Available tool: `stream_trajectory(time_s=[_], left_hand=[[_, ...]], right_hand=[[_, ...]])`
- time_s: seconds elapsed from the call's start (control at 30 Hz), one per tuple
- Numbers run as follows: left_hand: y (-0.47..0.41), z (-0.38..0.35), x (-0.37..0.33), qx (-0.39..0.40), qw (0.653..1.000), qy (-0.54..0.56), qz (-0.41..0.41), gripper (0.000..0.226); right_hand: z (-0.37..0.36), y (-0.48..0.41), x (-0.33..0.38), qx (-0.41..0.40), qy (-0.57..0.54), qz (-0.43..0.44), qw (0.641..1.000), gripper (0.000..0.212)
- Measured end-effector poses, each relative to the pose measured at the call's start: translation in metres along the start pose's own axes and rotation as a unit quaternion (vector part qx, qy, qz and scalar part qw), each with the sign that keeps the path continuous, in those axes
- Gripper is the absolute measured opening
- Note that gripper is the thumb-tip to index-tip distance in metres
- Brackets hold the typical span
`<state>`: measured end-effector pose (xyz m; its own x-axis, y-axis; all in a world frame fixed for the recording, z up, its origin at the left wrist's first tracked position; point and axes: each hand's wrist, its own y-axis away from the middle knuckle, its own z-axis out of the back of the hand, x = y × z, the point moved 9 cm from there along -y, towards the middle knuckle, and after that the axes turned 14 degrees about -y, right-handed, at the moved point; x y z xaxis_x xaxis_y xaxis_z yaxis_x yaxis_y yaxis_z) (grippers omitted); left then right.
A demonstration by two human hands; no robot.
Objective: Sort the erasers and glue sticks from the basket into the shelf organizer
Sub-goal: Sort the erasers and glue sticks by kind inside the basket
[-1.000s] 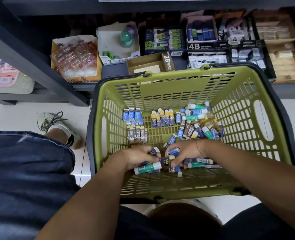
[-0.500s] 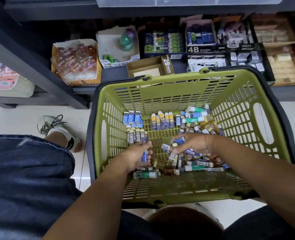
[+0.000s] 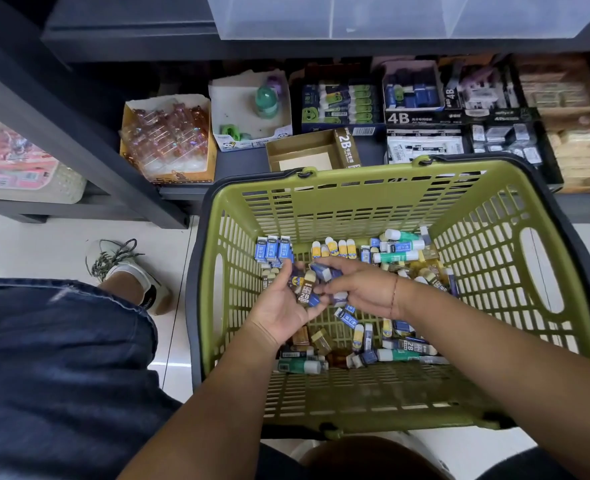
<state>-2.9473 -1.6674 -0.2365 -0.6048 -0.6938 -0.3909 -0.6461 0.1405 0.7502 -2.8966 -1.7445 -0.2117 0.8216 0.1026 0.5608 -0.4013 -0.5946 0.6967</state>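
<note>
Over a green slatted plastic basket (image 3: pixel 355 175), sleeved erasers (image 3: pixel 304 292) are cupped in the left hand (image 3: pixel 279 308), probably batched for shelving; a blue eraser (image 3: pixel 322 271) is pinched by the right hand (image 3: pixel 364 287).

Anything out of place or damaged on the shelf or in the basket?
The white carton on the shelf has a ragged, torn rim; the brown 2B box sits open and askew. Loose erasers lie jumbled in the basket.

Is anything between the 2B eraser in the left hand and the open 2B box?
Only the basket's far wall stands between the 2B eraser in the left hand and the 2B box. Above its rim, nothing visible blocks the way.
</note>
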Motion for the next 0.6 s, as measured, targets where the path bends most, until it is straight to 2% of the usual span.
stream_trajectory(time_s=[0.1, 0.2, 0.3, 0.37, 0.43, 0.5, 0.6], left_hand=[[-0.002, 0.001, 0.000, -0.012, 0.999, 0.045, -0.010, 0.028], [-0.003, 0.000, -0.001, -0.014, 0.998, 0.058, -0.012, 0.033], [-0.003, -0.004, -0.004, 0.003, 0.998, 0.061, -0.015, 0.044], [-0.004, -0.004, -0.006, 0.016, 0.997, 0.067, -0.019, 0.057], [-0.004, -0.004, -0.010, 0.029, 0.996, 0.084, -0.020, 0.060], [-0.003, -0.005, -0.012, 0.034, 0.994, 0.104, -0.026, 0.049], [0.000, -0.004, -0.016, 0.033, 0.992, 0.110, -0.044, 0.041]], right_hand=[[0.003, 0.003, 0.007, 0.005, -0.003, 0.007, 1.000, 0.050], [-0.007, 0.008, 0.015, 0.024, 0.105, 0.034, 0.994, 0.053], [-0.014, 0.010, 0.024, 0.010, 0.226, 0.064, 0.972, 0.060], [-0.014, 0.012, 0.030, 0.009, 0.258, 0.069, 0.964, 0.058], [-0.014, 0.015, 0.034, 0.017, 0.249, 0.069, 0.966, 0.049], [-0.012, 0.017, 0.040, 0.017, 0.226, 0.078, 0.971, 0.039], [-0.006, 0.016, 0.048, 0.015, 0.135, 0.084, 0.987, 0.031]])
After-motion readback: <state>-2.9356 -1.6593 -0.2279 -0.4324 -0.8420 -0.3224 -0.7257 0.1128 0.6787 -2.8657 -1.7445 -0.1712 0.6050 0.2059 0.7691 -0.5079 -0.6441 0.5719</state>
